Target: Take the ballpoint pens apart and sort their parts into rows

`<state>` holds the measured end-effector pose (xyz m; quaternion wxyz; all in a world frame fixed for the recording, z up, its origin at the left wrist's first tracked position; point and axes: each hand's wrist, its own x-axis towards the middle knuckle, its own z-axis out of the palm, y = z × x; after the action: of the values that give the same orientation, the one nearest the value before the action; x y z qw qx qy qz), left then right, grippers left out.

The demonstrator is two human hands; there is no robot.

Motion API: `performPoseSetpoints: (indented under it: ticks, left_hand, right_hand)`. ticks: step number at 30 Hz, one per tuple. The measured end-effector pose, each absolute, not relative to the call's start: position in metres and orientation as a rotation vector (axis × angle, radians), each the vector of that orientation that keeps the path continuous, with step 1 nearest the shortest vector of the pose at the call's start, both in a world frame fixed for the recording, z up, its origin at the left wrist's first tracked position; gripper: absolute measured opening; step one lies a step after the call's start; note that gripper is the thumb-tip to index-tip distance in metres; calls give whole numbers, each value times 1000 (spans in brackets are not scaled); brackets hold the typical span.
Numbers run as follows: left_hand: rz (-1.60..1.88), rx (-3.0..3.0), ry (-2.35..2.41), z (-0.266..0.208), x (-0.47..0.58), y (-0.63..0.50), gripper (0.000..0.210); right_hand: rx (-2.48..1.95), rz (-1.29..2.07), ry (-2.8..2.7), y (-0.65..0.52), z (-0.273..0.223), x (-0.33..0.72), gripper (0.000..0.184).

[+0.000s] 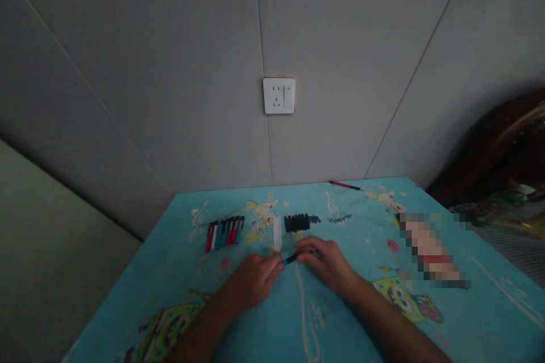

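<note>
A short pen piece (291, 259), teal at one end and black at the other, spans the gap between my hands above the table. The fingers of my left hand (259, 279) are closed on its teal end. At the black end, my right hand (327, 261) pinches with thumb and fingertips. Just beyond lies a bundle of thin white sticks (277, 233), perhaps pen refills. To their left is a row of red, white and teal pen barrels (225, 232) with black ends. Right of the sticks sit several black cylindrical pen parts (297, 222) and smaller black pieces (314, 219).
Small springs (339, 219) lie in a line further right. A red and black pen (344, 185) rests near the wall. A blurred-out flat object (432, 252) is on the right of the patterned blue table (349, 317). A socket (279, 96) is on the wall.
</note>
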<state>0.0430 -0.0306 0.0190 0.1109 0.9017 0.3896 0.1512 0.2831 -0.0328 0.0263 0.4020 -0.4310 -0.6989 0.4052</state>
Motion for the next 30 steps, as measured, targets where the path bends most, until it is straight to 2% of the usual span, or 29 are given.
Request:
performPoseSetpoints:
  ticks: [8,12,19,25,30]
  left_hand:
    - [407,2680,1206,26,42,-30,31]
    - [482,2639,1201,27,45,-28,29]
    - [578,2747,1182,20,41,-24,23]
    - [537,2743,1206,16,41,-24,26]
    - [590,2703,1215,14,38,-25,28]
  right_hand:
    - [-1119,1086,-1723,-28,22,285,21]
    - [-1102,1254,-1616,-27,26,284,27]
    - [-1212,1270,-1630,-27,22,281,44]
    - [-1171,1004,-1742,-27,25,284,22]
    - [-1094,830,-1786,-30,32,281,16]
